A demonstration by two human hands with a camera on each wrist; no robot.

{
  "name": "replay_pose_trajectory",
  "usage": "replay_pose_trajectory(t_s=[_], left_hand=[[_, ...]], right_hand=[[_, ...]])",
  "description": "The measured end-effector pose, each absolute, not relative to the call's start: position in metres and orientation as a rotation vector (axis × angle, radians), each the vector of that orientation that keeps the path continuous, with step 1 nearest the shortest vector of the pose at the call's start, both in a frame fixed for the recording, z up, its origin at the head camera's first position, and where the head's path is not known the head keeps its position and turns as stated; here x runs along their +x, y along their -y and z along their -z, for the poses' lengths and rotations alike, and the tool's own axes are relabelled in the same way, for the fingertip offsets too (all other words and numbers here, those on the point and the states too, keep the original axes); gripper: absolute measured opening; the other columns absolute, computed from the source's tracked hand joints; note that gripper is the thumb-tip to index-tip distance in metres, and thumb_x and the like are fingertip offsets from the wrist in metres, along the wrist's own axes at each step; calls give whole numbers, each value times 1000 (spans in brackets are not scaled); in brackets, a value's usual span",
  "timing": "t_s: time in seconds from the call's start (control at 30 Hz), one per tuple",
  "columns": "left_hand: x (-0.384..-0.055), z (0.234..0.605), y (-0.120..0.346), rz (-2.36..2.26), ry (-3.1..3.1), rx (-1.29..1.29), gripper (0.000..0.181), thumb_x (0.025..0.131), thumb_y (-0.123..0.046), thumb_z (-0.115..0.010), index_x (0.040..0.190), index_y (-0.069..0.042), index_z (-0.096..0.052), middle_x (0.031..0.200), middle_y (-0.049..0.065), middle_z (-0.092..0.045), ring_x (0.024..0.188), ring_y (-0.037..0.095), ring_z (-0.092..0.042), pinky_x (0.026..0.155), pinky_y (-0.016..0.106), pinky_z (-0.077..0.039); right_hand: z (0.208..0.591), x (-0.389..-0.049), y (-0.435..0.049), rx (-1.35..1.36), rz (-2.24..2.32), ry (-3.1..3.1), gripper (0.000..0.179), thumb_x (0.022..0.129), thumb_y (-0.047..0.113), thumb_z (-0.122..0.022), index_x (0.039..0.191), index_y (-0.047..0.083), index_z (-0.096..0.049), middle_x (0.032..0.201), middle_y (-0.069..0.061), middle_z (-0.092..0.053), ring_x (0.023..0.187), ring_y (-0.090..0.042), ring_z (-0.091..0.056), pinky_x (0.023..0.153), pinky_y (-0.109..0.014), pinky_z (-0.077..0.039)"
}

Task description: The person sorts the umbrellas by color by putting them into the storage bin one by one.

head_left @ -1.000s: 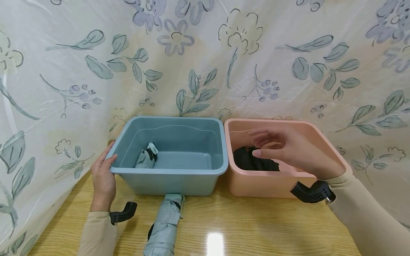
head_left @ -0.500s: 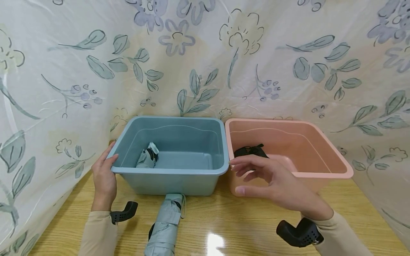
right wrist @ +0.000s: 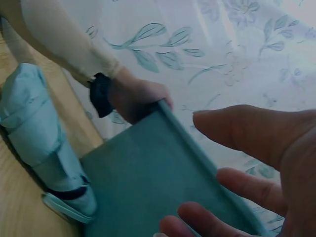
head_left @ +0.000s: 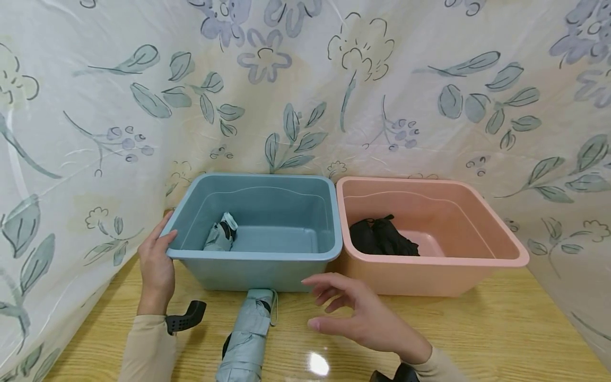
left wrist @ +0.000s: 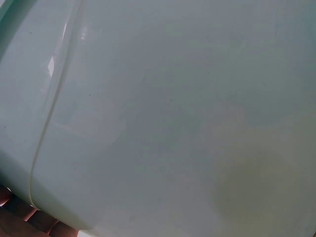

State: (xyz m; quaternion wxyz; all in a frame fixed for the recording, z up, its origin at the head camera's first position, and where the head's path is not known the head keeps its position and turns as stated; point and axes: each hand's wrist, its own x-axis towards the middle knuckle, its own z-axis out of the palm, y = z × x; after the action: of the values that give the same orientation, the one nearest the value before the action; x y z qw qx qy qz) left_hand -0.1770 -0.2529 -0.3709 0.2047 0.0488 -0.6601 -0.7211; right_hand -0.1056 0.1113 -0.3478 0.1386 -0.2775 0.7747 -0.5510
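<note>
My left hand [head_left: 157,265] grips the left rim of the blue plastic bin [head_left: 258,273], thumb over the edge and fingers along the outside. The bin wall fills the left wrist view, with fingertips [left wrist: 44,221] at its lower left. My right hand [head_left: 358,313] hangs above the table, fingers spread and holding nothing. To its left, a light-blue folded umbrella [head_left: 247,334] with a wrist loop lies before the blue bin. A light-blue bundle with a black band [head_left: 220,234], probably another folded umbrella, rests inside that bin, partly hidden by the front wall.
A pink bin [head_left: 429,276] stands right beside the blue one. Black folded fabric bundles [head_left: 382,236] lie at its left end; their kind is unclear. Behind both bins hangs a floral sheet [head_left: 296,79]. The wooden table [head_left: 477,339] extends in front.
My right hand has come out of the pink bin and moved down and left over the table, baring the black bundles. My left hand has stayed on the blue bin's rim.
</note>
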Motion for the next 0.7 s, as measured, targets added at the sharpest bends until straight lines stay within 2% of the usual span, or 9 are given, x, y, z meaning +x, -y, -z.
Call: replay_pose_trajectory(t_s=[0.17, 0.4, 0.5, 0.7], left_hand=[[-178, 372, 253, 2007, 1848, 145, 49, 107, -10, -34, 155, -8, -41, 161, 8, -37, 148, 24, -32, 122, 43, -20], [-177, 371, 253, 1987, 1861, 152, 49, 107, -11, -35, 155, -8, -42, 160, 9, -38, 147, 24, -33, 121, 42, -22], [-176, 370, 253, 1982, 1867, 155, 49, 107, -12, -35, 155, -9, -43, 160, 9, -38, 147, 24, -33, 121, 43, -22], [-176, 370, 253, 1995, 1861, 147, 49, 107, -12, -34, 156, -8, -41, 161, 9, -36, 148, 25, -32, 121, 43, -20]], right_hand=[[373, -109, -94, -713, 1631, -2179, 50, 92, 22, -77, 138, 29, -60, 118, -3, -60, 107, -26, -60, 89, -38, -55], [398, -114, -67, -628, 1654, -2166, 56, 90, 25, -79, 141, 16, -59, 120, -14, -60, 104, -35, -59, 82, -32, -55], [406, -115, -56, -617, 1637, -2180, 59, 88, 26, -81, 142, 15, -58, 122, -16, -57, 103, -33, -59, 81, -31, -54], [418, -116, -38, -622, 1525, -2228, 65, 88, 34, -82, 146, 22, -55, 117, -10, -56, 99, -25, -55, 81, -30, -49]])
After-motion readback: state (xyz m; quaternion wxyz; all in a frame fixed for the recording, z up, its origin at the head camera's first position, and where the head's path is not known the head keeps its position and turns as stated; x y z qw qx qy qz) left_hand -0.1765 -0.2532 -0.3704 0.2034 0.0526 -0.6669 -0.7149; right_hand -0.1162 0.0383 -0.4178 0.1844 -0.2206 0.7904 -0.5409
